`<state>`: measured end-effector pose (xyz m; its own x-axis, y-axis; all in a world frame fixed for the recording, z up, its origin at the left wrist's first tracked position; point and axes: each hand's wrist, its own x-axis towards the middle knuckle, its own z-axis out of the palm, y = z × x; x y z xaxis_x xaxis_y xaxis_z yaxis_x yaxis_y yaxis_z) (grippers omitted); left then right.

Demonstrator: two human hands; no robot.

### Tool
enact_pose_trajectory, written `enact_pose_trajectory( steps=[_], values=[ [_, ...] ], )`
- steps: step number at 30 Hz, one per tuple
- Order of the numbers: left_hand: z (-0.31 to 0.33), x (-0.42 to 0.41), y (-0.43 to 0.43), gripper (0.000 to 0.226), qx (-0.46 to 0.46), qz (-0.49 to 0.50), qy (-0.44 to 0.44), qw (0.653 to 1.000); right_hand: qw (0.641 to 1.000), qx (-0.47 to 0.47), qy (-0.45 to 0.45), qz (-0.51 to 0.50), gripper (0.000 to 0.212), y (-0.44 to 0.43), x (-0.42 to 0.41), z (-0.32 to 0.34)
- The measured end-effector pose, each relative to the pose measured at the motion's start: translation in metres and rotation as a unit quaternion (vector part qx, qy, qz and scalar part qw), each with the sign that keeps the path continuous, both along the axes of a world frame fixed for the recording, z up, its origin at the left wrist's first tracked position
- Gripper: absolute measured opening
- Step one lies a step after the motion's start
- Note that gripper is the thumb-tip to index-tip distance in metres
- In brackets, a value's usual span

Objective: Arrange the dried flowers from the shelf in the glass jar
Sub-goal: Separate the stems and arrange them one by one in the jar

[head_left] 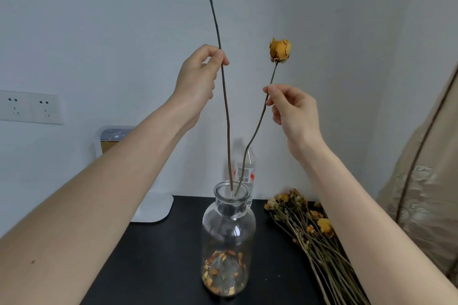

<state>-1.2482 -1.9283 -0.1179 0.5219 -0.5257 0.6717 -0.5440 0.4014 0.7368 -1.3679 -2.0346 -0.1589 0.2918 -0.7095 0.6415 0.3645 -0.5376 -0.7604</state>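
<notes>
On the black table (148, 267), midway between its side edges, the glass jar (229, 238) is stood upright with loose petals on its bottom. The remaining dried flowers (312, 228) are laid along the right edge. Above, a long bare stem (224, 96) is pinched by the left hand (198, 77) and a yellow rose (280, 51) by the right hand (292, 109), with both lower ends just inside the neck. If the tall stem is let lean, the jar may be levered over. Brittle stems may be snapped against the rim.

cam: 1 only, head-worn, wide-angle
faces: fwd & slightly down, twd bench (161, 255) back edge & wall (99, 32)
range: close; glass jar (229, 230) centred, low in frame; left forearm (86, 205) & right forearm (371, 218) enter from bottom corners
shared: n/a, single view
</notes>
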Motion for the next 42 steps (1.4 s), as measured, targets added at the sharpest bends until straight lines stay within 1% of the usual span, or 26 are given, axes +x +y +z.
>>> enact_pose_trajectory(
  steps=[3,9,14,19,22,24,27,29,32,34,37,40,42],
  values=[
    [-0.016,0.001,-0.009,0.026,0.022,0.010,-0.011,1.000,0.999,0.002,0.032,0.006,0.016,0.001,0.006,-0.008],
    [-0.076,0.004,-0.020,0.024,0.081,0.004,-0.017,0.997,0.981,0.007,0.191,0.034,0.014,0.000,0.011,-0.044],
    [-0.119,0.009,-0.022,0.017,0.140,0.031,-0.042,0.989,0.964,0.001,0.267,0.011,0.010,-0.002,0.009,-0.078],
    [-0.147,0.015,-0.024,0.015,0.185,0.078,-0.039,0.979,0.951,0.006,0.310,-0.002,0.015,0.001,0.011,-0.101],
    [-0.154,0.016,-0.023,0.015,0.207,0.086,-0.044,0.974,0.942,-0.013,0.336,-0.010,0.016,0.002,0.011,-0.103],
    [-0.156,0.015,-0.021,0.013,0.213,0.094,-0.056,0.971,0.941,-0.024,0.338,-0.015,0.015,0.003,0.009,-0.102],
    [-0.158,0.013,-0.016,0.013,0.206,0.113,-0.055,0.970,0.941,-0.032,0.336,-0.019,0.017,0.003,0.005,-0.101],
    [-0.160,0.008,-0.011,0.017,0.200,0.138,-0.046,0.969,0.942,-0.029,0.334,-0.025,0.015,0.003,0.000,-0.102],
    [-0.166,-0.010,0.003,0.018,0.166,0.159,-0.047,0.972,0.940,-0.017,0.340,-0.030,0.010,0.000,-0.013,-0.107],
    [-0.173,-0.031,0.014,0.015,0.136,0.135,-0.064,0.979,0.938,-0.013,0.344,-0.038,0.007,-0.004,-0.026,-0.113],
    [-0.194,-0.072,0.024,0.018,0.125,0.047,-0.089,0.987,0.932,0.007,0.356,-0.066,0.007,-0.014,-0.054,-0.130],
    [-0.222,-0.109,0.014,0.019,0.177,-0.038,-0.082,0.980,0.922,0.044,0.372,-0.095,0.009,-0.027,-0.092,-0.154],
    [-0.242,-0.126,-0.002,0.021,0.231,-0.065,-0.072,0.968,0.913,0.077,0.383,-0.120,0.008,-0.037,-0.119,-0.171]
  ],
)
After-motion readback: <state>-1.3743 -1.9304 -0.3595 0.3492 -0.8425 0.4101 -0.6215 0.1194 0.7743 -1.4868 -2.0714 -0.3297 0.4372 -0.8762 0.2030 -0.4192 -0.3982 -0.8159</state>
